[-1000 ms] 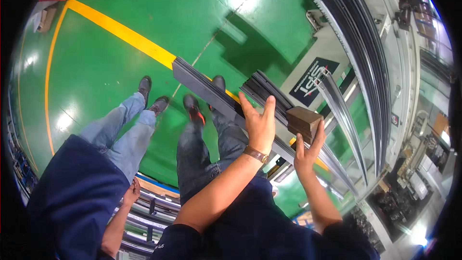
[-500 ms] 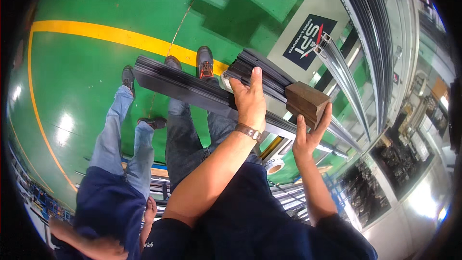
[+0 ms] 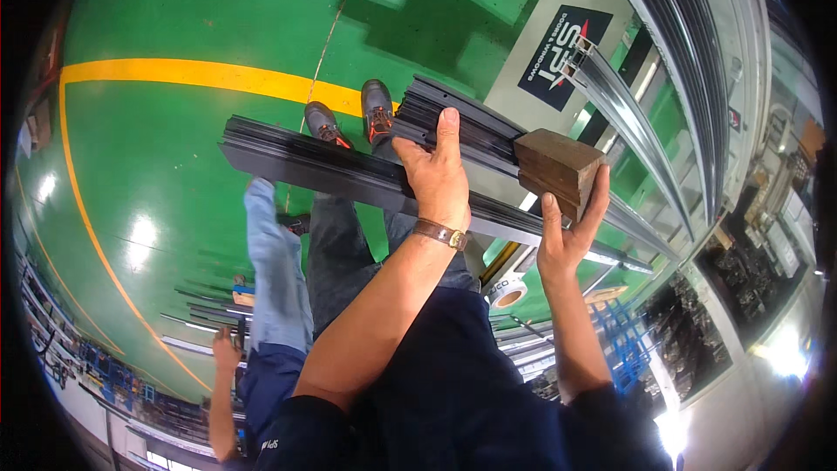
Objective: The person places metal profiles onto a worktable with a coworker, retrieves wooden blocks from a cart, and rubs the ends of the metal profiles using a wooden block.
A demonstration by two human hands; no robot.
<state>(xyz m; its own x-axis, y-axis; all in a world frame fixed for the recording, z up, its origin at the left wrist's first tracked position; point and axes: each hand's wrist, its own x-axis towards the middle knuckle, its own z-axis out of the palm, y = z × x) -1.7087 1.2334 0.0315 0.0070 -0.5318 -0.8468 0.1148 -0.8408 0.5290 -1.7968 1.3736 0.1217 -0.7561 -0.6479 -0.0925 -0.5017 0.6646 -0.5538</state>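
Back up, my left hand [image 3: 436, 176] is closed around the short black grooved profile [image 3: 458, 118]; its other fingertips are hidden. Beneath that wrist runs a longer black profile [image 3: 323, 166], slanting from upper left to lower right. I cannot tell whether the left hand touches the longer one too. My right hand [image 3: 568, 240] grips a brown wooden block [image 3: 558, 166] from below and the right, thumb on its near side and a finger along its right face. The block sits against the right end of the short profile.
A co-worker's leg [image 3: 275, 253] and arm stand close on my left. Long metal profiles [image 3: 632, 113] and a pale machine panel [image 3: 532, 44] lie to the right. A roll of tape [image 3: 507, 294] is near my waist. A yellow line [image 3: 209, 77] crosses the green floor.
The co-worker has shifted toward the lower right, nearer my leg. The profiles have moved slightly left in view, while both hands keep their hold.
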